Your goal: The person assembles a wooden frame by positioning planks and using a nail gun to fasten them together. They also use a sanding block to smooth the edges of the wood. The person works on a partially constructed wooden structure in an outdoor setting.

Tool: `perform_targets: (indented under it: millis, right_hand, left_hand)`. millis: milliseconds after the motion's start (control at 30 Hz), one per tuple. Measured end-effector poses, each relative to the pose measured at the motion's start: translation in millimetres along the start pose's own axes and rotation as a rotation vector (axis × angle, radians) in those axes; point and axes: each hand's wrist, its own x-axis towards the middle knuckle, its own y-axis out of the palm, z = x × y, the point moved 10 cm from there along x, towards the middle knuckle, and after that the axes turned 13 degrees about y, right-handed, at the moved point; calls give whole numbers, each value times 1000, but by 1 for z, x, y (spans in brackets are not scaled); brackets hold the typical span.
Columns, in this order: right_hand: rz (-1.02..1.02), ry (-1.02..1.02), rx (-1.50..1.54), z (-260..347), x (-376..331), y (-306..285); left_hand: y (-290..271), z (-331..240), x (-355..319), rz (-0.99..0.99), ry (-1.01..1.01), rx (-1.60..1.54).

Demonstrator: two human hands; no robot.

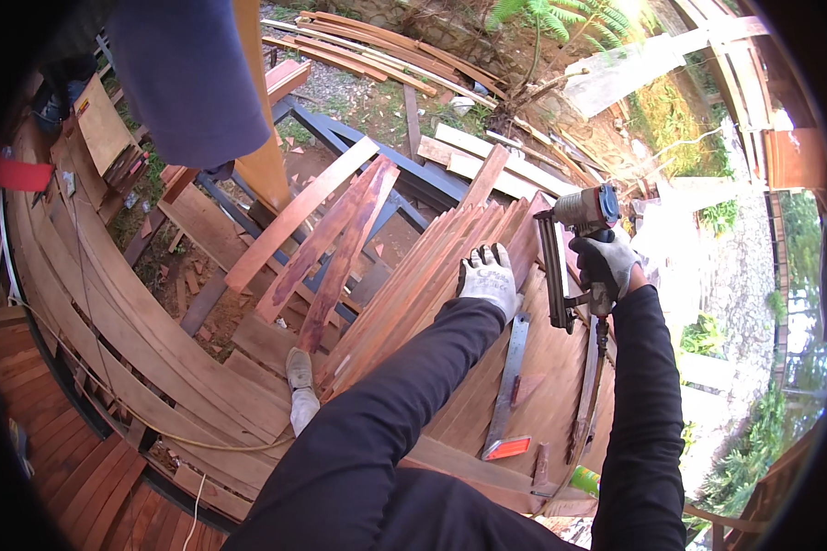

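The pneumatic nailer [579, 211] has a ribbed, silver-grey body, a blue end cap on the right, and a long, slim black magazine along the left side. An air fitting [601, 335] joins the foot of the handle, and a thin hose [590, 409] runs down from it. The nailer is at right of centre, beside the right side of the stacked boards [404, 285]; I cannot tell whether its nose touches the wood.

My right hand [608, 257], in a grey glove with a black palm, is closed around the nailer's handle. My left hand [490, 278], in a pale glove with dark fingertips, lies palm down on the stacked boards, fingers extended forward and gripping nothing that I can see.

Count: one nailer; two gloves; one metal square [507, 376] with one orange grip [508, 448], lying on the broad wood surface [459, 404] below my left hand; three loose boards [303, 216] slanting over the blue steel frame [400, 174]. The stacked boards are reddish brown and overlap too closely for an exact count.

Markings: the back of my left glove carries handwriting in dark ink. Any marking on the nailer is too small to read.
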Motion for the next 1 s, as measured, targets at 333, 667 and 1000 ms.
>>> perform_targets:
  millis: [333, 667, 1000]
  right_hand:
    - [28, -46, -45, 5, 6, 5]
    - [-51, -205, 130, -47, -146, -15]
    - [-78, -103, 6, -167, -370, 72]
  left_hand:
    - [-4, -2, 0, -21, 0, 33]
    - [-5, -5, 5, -88, -9, 2]
    - [44, 53, -80, -35, 301, -350]
